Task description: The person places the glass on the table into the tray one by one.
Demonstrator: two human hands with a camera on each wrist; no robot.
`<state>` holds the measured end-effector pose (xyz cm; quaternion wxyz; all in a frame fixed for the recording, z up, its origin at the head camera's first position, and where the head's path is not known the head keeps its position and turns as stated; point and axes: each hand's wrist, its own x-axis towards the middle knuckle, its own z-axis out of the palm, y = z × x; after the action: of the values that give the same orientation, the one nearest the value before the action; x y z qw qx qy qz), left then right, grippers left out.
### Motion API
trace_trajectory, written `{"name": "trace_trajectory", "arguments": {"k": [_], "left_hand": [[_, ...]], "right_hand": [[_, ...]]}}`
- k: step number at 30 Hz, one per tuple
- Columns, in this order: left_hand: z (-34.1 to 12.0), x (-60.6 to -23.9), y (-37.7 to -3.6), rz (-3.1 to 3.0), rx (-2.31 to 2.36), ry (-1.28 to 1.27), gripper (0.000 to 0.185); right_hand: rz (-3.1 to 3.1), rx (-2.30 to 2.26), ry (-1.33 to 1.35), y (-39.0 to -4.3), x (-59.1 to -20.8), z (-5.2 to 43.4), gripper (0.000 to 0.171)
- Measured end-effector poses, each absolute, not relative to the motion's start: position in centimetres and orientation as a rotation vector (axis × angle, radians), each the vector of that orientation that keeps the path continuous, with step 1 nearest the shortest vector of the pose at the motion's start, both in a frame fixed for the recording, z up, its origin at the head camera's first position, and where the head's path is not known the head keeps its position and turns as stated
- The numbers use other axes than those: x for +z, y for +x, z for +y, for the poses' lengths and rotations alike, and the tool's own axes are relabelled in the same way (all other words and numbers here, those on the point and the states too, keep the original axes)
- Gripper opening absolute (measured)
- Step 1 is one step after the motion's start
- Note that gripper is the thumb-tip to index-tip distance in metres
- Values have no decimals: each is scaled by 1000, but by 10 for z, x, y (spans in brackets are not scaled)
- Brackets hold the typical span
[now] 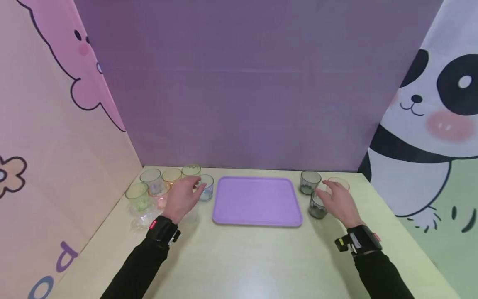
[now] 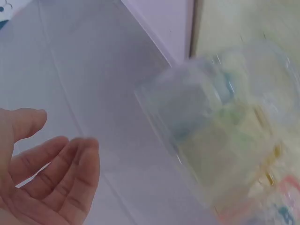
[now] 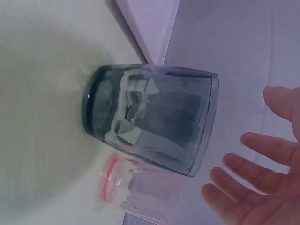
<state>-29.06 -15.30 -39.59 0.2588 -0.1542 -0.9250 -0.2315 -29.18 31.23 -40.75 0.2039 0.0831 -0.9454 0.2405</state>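
On the pale green table (image 1: 239,257), nearest you, your two black sleeves ran forward to either side of the lilac tray (image 1: 257,201). Your left hand (image 1: 183,197) hovered with fingers (image 2: 70,164) loosely spread and slightly bent, gripping nothing; its fingertips sat just beside the bluish glass (image 1: 206,187) at the tray's left edge. Your right hand (image 1: 339,202) was likewise spread and relaxed, fingers (image 3: 253,185) apart, just beside the dark grey glass (image 1: 317,206) standing upright to the tray's right, not closed around it. Farther back on that side stood another grey glass (image 1: 309,182) and a pink-rimmed glass (image 1: 338,183). Behind your left hand clustered green, pink and yellow glasses (image 1: 157,185), near the purple back wall (image 1: 254,83).
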Motion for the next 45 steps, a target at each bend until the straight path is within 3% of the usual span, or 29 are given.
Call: {"name": "trace_trajectory", "arguments": {"k": [7, 29, 37, 45], "left_hand": [[-129, -407, -285, -2530, -666, -473, 18], [-97, -453, -281, -2765, -459, -378, 13], [-96, -460, -287, -2798, -453, -382, 5], [-97, -455, -290, -2925, -602, -289, 5]], "right_hand": [[-2471, 715, 220, -285, -413, 305, 42], [-2453, 850, 135, -280, -417, 298, 47], [-2454, 823, 128, -281, -424, 303, 42], [-2509, 844, 87, -281, -428, 304, 49]]}}
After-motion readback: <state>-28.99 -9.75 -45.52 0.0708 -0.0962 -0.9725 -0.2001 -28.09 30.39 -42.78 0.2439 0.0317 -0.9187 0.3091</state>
